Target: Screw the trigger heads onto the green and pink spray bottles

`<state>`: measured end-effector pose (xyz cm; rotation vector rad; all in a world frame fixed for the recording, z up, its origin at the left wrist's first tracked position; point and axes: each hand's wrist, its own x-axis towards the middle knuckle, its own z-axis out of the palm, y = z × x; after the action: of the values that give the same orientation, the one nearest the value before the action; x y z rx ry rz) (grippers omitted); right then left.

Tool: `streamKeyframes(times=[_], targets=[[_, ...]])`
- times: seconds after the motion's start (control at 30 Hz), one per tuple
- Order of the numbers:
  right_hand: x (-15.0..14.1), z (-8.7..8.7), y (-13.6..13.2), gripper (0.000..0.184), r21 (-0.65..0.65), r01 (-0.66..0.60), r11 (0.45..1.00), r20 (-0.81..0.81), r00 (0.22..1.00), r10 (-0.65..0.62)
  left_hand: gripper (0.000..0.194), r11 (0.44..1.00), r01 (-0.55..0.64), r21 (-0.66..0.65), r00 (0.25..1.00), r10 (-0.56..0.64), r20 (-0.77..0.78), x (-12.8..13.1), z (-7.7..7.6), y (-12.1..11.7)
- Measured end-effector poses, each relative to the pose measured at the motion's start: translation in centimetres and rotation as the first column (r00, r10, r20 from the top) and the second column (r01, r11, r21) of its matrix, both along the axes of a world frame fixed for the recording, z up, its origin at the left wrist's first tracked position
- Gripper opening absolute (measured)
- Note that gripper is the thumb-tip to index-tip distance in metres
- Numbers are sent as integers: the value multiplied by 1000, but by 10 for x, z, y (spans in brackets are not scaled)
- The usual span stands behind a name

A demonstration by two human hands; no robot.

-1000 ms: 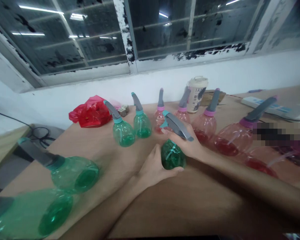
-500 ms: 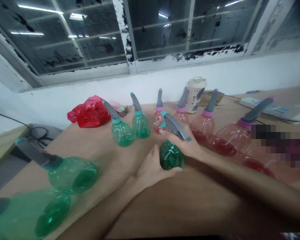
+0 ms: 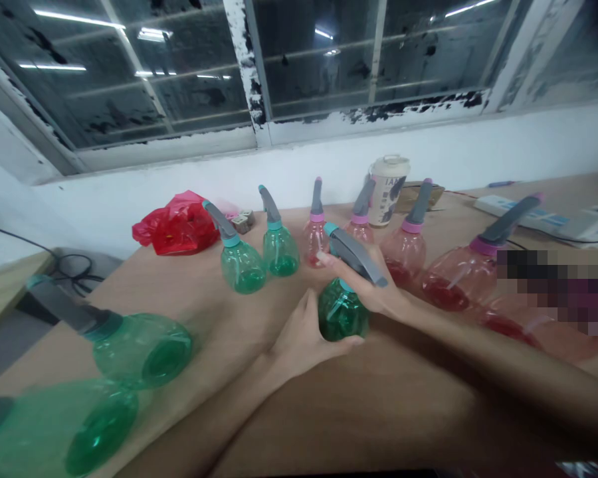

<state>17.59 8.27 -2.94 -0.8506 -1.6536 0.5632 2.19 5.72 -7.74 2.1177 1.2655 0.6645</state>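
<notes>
A green spray bottle (image 3: 343, 311) stands on the wooden table (image 3: 389, 405) in the middle of the view. My left hand (image 3: 301, 338) is wrapped round its round body from the left. My right hand (image 3: 373, 282) grips the grey spray head (image 3: 356, 255) with a teal collar on top of that bottle. Two more green spray bottles (image 3: 242, 265) stand upright behind it to the left.
Two green bottles (image 3: 139, 348) sit close at the near left. Several pink spray bottles (image 3: 408, 245) line the back and right. A red plastic bag (image 3: 179, 226), a paper cup (image 3: 386, 189) and a white power strip (image 3: 543, 219) lie near the wall under the window.
The spray head has tilted and shifted slightly in my right hand; both hands stay on the same green bottle. The view drifted a little.
</notes>
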Motion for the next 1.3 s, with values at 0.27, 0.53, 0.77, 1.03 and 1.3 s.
streamKeyframes(times=[0.27, 0.53, 0.77, 1.03, 1.3], targets=[[0, -2, -2, 17, -24, -32, 999, 24, 999, 32, 85, 999, 46, -7, 999, -46, 16, 0, 0, -1], [-1, -3, -2, 18, -57, -28, 998, 21, 999, 29, 80, 997, 73, -4, 997, -73, 20, -1, 3, -1], [1, -4, -1, 19, -40, -30, 999, 27, 999, 32, 80, 998, 64, 24, 997, -65, 29, 0, 1, -1], [-1, -6, -1, 18, -29, -38, 999, 14, 999, 39, 81, 997, 77, 26, 997, -78, 21, -1, 2, -1], [2, -4, 1, 13, -27, -22, 999, 21, 1000, 22, 84, 998, 70, -3, 997, -70, 16, 0, 4, -2]])
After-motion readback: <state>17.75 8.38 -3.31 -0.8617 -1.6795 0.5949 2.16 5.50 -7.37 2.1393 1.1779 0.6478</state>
